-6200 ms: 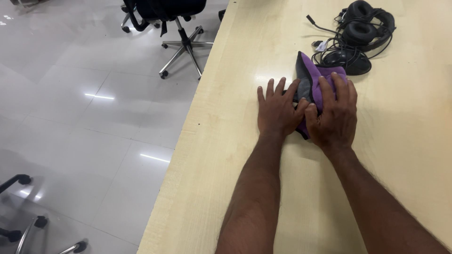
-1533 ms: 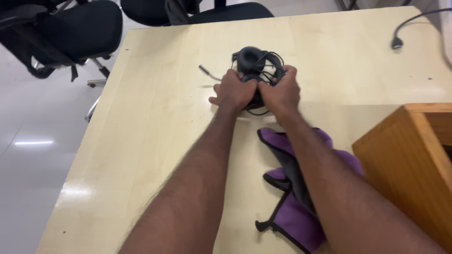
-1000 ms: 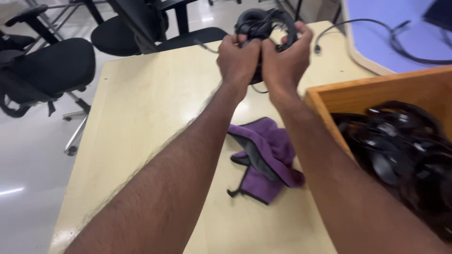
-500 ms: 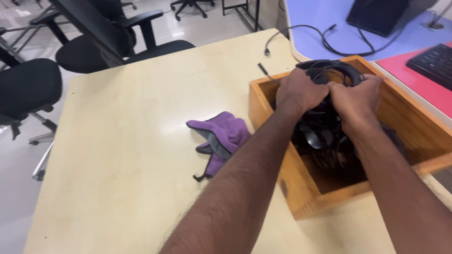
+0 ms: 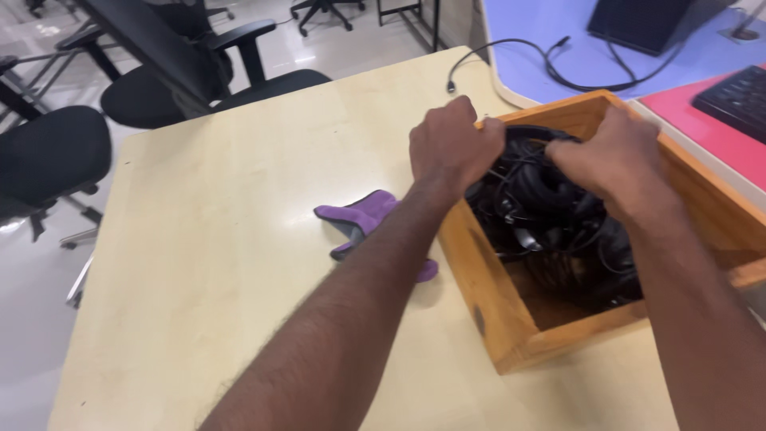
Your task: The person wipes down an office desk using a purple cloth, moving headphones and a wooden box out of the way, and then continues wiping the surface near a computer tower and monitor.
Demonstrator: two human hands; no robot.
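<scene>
A black headset with tangled cable lies on top of several other black headsets inside an open wooden box at the right of the pale table. My left hand is curled at the box's near-left rim, gripping one end of the headset's band. At the other end of the band is my right hand, with its fingers bent down onto it. A purple and grey cloth lies crumpled on the table just left of the box, partly hidden by my left forearm.
Black office chairs stand past the table's far-left edge. Behind the box a blue desk carries a black cable and a dark device. A black keyboard rests on a red mat at the far right.
Both hands lifted the headset off the table, carried it right and lowered it into the wooden box. Since half a second ago the hands have spread apart and the headset sits lower.
</scene>
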